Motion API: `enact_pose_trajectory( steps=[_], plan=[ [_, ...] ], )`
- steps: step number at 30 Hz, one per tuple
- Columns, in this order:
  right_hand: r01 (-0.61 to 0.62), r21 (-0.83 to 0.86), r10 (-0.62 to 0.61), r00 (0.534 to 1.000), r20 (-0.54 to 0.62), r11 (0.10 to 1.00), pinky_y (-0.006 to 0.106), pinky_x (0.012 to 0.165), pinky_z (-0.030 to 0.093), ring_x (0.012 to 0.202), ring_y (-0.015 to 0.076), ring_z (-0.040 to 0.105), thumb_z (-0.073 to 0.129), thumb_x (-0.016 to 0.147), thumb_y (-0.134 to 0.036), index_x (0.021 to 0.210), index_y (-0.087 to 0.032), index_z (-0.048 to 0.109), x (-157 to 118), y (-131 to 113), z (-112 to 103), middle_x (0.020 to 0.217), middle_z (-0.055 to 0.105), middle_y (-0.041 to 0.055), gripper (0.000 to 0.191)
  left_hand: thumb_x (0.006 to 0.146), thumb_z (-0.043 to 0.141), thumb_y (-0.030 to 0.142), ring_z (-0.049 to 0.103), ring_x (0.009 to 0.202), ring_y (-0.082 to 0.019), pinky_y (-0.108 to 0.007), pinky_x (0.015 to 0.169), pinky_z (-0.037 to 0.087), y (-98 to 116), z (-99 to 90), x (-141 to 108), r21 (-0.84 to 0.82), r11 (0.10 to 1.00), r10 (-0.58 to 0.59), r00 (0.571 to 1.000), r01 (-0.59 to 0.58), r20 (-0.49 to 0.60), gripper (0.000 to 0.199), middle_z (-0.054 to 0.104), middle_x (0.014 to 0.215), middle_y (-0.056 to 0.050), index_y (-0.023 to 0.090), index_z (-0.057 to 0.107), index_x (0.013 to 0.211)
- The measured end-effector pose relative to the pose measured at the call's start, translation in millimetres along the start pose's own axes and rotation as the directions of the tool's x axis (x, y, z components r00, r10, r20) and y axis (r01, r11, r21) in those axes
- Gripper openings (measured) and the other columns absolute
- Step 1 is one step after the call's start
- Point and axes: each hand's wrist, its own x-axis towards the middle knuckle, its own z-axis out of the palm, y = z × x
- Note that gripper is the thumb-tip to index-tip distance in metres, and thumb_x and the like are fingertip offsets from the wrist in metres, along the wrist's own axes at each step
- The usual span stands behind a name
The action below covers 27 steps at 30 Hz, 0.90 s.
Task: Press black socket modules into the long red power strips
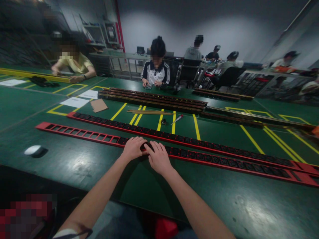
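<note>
A long red power strip housing (pixel 74 132) lies across the table in front of me. Black socket modules (pixel 208 156) fill it to the right of my hands, while its left stretch shows several open rectangular cutouts. My left hand (pixel 133 148) is closed over the housing near the last filled cutouts, fingers bent across the top. Beside it, my right hand (pixel 159 158) also curls over the housing, the thumbs close together at the near edge. The black parts under my fingers are mostly hidden. Just behind runs a second red housing (pixel 71 114), lined with black sockets.
A white computer mouse (pixel 34 150) sits at left. Farther back are dark long rails (pixel 154 99), thin brown strips (pixel 149 112), a red-and-white pen (pixel 177 119), a small black part (pixel 163 122), cardboard (pixel 99 105) and paper sheets (pixel 74 102). Co-workers sit across the table and beyond.
</note>
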Motion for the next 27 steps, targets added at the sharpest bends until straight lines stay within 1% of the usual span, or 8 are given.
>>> enact_pose_trajectory(
  steps=[2, 6, 9, 14, 18, 22, 24, 27],
  plan=[
    [0.002, -0.002, -0.002, 1.0, 0.006, 1.0, 0.052, 0.126, 0.034, 0.149, 0.0301, 0.047, 0.055, 0.101, -0.024, 0.155, -0.022, 0.055, 0, 0, 1, 0.161, 0.052, 0.0148, 0.055, 0.093, 0.072, 0.052, 0.067, 0.107, -0.029, -0.044, 0.089, 0.047, 0, 0.9, 0, 0.0, 1.0, 0.004, 1.0, -0.004, -0.004, 0.037, 0.076, 0.113, -0.008, 0.024, 0.073, 0.118],
    [-0.007, 0.005, 0.007, 1.0, -0.007, 1.0, 0.051, 0.126, 0.035, 0.148, 0.0288, 0.047, 0.055, 0.1, -0.022, 0.161, -0.023, 0.048, 0, 0, 1, 0.16, 0.053, 0.0138, 0.061, 0.091, 0.073, 0.051, 0.067, 0.108, -0.029, -0.044, 0.091, 0.047, -2, 2.6, 0, -0.008, 1.0, 0.009, 1.0, -0.009, -0.005, 0.039, 0.076, 0.115, -0.008, 0.026, 0.072, 0.12],
    [0.002, -0.014, -0.002, 1.0, 0.001, 1.0, 0.051, 0.126, 0.035, 0.149, 0.0298, 0.047, 0.055, 0.1, -0.023, 0.154, -0.022, 0.056, -1, 0, 0, 0.16, 0.053, 0.0146, 0.054, 0.093, 0.071, 0.052, 0.068, 0.106, -0.029, -0.044, 0.09, 0.047, -3, 3.0, 0, 0.001, 1.0, 0.01, 1.0, -0.01, -0.008, 0.037, 0.076, 0.112, -0.007, 0.025, 0.073, 0.119],
    [-0.001, -0.003, 0.001, 1.0, -0.015, 1.0, 0.051, 0.126, 0.036, 0.147, 0.0297, 0.049, 0.054, 0.101, -0.022, 0.16, -0.021, 0.049, -1, 1, 1, 0.159, 0.054, 0.0137, 0.059, 0.091, 0.074, 0.053, 0.067, 0.109, -0.03, -0.045, 0.092, 0.047, 0, 2.3, 0, 0.002, 1.0, 0.018, 1.0, -0.018, 0.003, 0.044, 0.075, 0.116, -0.008, 0.023, 0.072, 0.123],
    [0.009, -0.017, -0.009, 1.0, -0.01, 1.0, 0.051, 0.126, 0.036, 0.148, 0.0297, 0.048, 0.053, 0.101, -0.022, 0.152, -0.022, 0.058, -2, 2, 2, 0.16, 0.054, 0.0143, 0.051, 0.094, 0.071, 0.045, 0.067, 0.109, -0.029, -0.043, 0.093, 0.048, -1, -3.5, 0, -0.004, 0.999, 0.046, 0.999, -0.046, 0.023, 0.037, 0.075, 0.117, -0.009, 0.024, 0.071, 0.123],
    [0.006, -0.014, -0.006, 1.0, -0.004, 1.0, 0.051, 0.125, 0.036, 0.148, 0.0296, 0.049, 0.055, 0.101, -0.023, 0.152, -0.023, 0.059, -1, 3, 0, 0.16, 0.054, 0.0136, 0.051, 0.089, 0.077, 0.044, 0.067, 0.113, -0.031, -0.046, 0.102, 0.046, -20, -13.5, -9, 0.027, 0.998, 0.049, 0.999, -0.05, 0.023, 0.046, 0.074, 0.123, -0.011, 0.023, 0.069, 0.129],
    [0.002, -0.009, -0.002, 1.0, -0.003, 1.0, 0.05, 0.125, 0.037, 0.147, 0.0291, 0.049, 0.055, 0.102, -0.023, 0.152, -0.023, 0.059, 0, 3, -1, 0.159, 0.055, 0.013, 0.05, 0.087, 0.079, 0.05, 0.067, 0.113, -0.033, -0.049, 0.105, 0.044, -35, -15.6, -18, 0.05, 0.999, 0.016, 1.0, -0.015, -0.011, 0.05, 0.074, 0.123, -0.012, 0.022, 0.069, 0.127],
    [-0.008, 0.001, 0.008, 1.0, -0.004, 1.0, 0.05, 0.125, 0.036, 0.147, 0.0284, 0.05, 0.056, 0.101, -0.024, 0.151, -0.024, 0.06, 0, 2, -1, 0.159, 0.055, 0.0123, 0.05, 0.086, 0.079, 0.054, 0.067, 0.115, -0.033, -0.05, 0.107, 0.043, -51, -12.2, -29, 0.048, 0.998, -0.033, 0.996, 0.037, -0.082, 0.05, 0.074, 0.122, -0.012, 0.022, 0.069, 0.122]
  ],
)
